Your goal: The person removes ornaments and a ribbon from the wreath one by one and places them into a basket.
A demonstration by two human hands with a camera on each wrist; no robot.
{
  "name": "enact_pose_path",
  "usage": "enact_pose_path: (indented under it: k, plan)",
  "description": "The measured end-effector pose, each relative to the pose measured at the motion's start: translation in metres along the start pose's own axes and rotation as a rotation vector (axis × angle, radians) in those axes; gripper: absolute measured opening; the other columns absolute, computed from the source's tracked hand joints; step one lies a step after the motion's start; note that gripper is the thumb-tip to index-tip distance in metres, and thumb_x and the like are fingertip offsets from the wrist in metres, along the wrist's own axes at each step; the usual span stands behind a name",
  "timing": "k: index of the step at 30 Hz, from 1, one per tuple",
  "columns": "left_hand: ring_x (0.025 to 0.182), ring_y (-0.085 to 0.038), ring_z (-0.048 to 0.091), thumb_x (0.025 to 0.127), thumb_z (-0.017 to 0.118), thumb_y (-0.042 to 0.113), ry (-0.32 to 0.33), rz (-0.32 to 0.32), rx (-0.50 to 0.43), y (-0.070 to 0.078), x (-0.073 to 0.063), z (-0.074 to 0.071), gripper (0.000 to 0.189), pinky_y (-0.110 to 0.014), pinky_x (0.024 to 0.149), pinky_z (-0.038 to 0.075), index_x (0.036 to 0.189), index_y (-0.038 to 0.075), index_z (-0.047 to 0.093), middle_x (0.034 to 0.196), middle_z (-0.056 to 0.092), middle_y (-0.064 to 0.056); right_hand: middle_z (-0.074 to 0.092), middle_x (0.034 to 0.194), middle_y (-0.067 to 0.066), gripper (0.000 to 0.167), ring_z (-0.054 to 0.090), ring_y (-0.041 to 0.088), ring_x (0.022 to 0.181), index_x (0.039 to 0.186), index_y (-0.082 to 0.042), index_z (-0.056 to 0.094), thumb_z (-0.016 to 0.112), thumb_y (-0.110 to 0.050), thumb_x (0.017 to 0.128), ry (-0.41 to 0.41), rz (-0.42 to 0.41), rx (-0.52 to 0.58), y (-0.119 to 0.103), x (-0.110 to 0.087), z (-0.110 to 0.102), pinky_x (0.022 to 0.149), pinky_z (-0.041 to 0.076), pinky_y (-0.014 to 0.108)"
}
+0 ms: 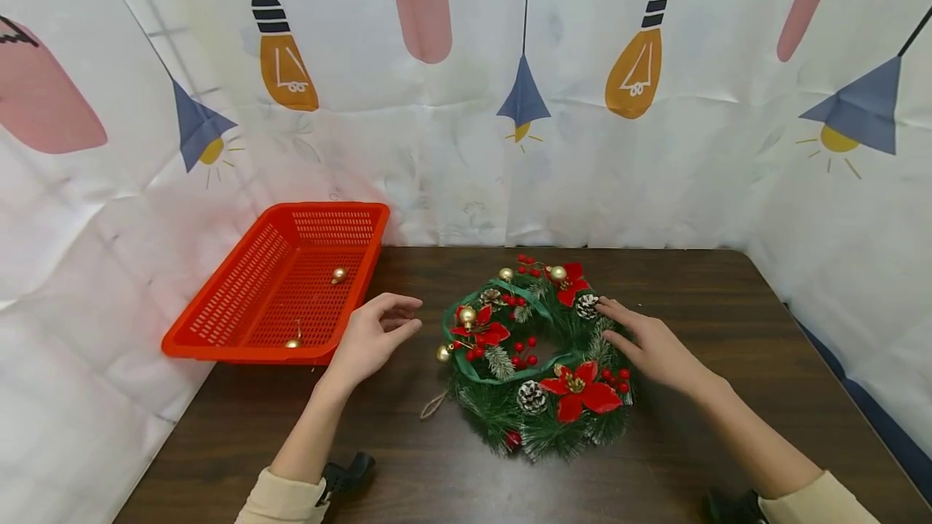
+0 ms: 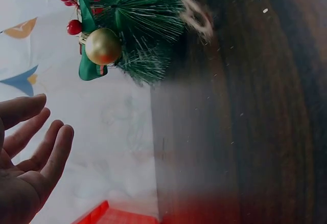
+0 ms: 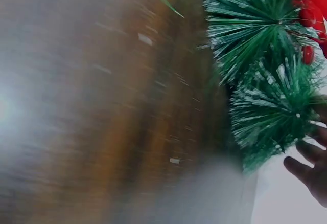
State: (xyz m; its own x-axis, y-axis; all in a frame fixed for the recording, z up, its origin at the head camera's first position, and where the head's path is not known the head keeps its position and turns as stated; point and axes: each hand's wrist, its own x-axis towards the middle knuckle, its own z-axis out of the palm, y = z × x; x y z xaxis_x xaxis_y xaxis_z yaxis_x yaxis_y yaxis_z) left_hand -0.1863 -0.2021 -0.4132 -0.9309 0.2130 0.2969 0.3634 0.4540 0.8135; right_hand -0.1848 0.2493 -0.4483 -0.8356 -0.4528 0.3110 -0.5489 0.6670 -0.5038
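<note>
On the desk (image 1: pixel 692 289), right of centre, lies a green wreath (image 1: pixel 502 407) with red flowers (image 1: pixel 580 390), gold balls (image 1: pixel 468 315) and a green ribbon (image 1: pixel 502 381). Between it and a red basket (image 1: pixel 218 348), the left hand (image 1: pixel 371 338) hangs in the air, its grip slack, fingers gently bent and apart from the thumb, with hold of nothing. The right hand (image 1: pixel 648 346) spreads its fingers at the wreath's right side, beside a pinecone (image 1: pixel 586 306), its grip loose and unclosed. Two small ornaments (image 1: pixel 339 275) lie in the basket. Behind hangs a printed curtain (image 1: pixel 466 168).
</note>
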Motion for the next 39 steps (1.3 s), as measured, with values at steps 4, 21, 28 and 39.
enact_pose_path:
  k: [4,21,28,39]
  plan:
    - [0.097,-0.019,0.070,0.092,0.078,0.007,-0.024,-0.012,0.004,0.000,-0.002,0.006,0.026,-0.039,0.088,0.059,0.118,0.009,0.073,0.111,0.069,-0.004,0.045,0.153,0.025,0.046,0.065,0.043,0.112,0.146,0.003,0.054,0.064,-0.012,0.103,-0.019,0.041,0.017,0.007,0.012,-0.007,0.095,0.051,0.058]
    - [0.093,-0.016,0.070,0.091,0.079,0.004,-0.041,-0.003,-0.015,-0.004,-0.005,0.023,0.024,-0.034,0.086,0.059,0.113,0.010,0.075,0.108,0.069,-0.007,0.051,0.151,0.017,0.039,0.051,0.037,0.136,0.138,-0.001,0.062,0.067,-0.009,0.101,0.194,-0.058,-0.016,-0.043,0.008,0.002,0.115,0.036,0.050]
    - [0.092,-0.015,0.070,0.091,0.079,0.005,-0.035,0.010,-0.005,-0.005,-0.009,0.025,0.021,-0.033,0.084,0.060,0.111,0.009,0.075,0.105,0.070,-0.007,0.054,0.150,0.009,0.046,0.051,0.031,0.137,0.136,-0.005,0.066,0.076,-0.007,0.092,0.196,-0.186,-0.080,-0.072,-0.013,0.021,0.114,0.028,0.018]
    - [0.093,-0.024,0.070,0.092,0.078,0.007,-0.043,-0.021,-0.003,-0.006,-0.013,0.031,0.018,-0.035,0.080,0.061,0.110,0.005,0.076,0.103,0.071,-0.002,0.058,0.145,0.015,0.048,0.054,0.033,0.134,0.136,-0.004,0.066,0.078,-0.011,0.089,0.133,-0.343,-0.134,-0.090,-0.033,0.044,0.120,0.024,0.026]
